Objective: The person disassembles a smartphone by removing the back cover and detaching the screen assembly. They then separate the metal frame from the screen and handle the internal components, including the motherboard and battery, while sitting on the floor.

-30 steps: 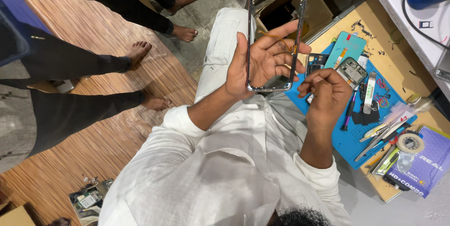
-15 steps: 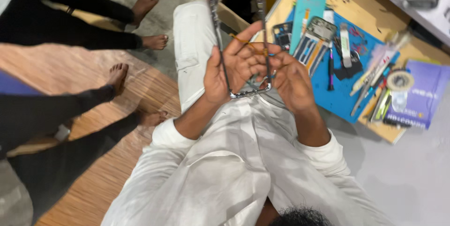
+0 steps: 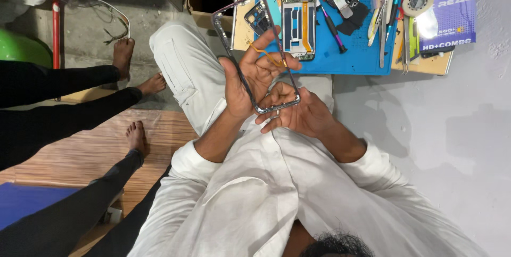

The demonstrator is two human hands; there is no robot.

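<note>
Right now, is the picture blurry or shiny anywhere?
Head view: sharp on the left hand and right hand holding the phone frame; glare on the tape roll and purple booklet; soft shadows on the grey floor.

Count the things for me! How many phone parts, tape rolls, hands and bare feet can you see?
Phone frames: 1, the empty frame held by left hand and right hand
Opened phones: 1, on the blue mat
Tape rolls: 1
Hands: 2
Bare feet: 3
Total: 8

Both hands raised together, left hand (image 3: 254, 78) above right hand (image 3: 298, 114), fingers curled.
</note>
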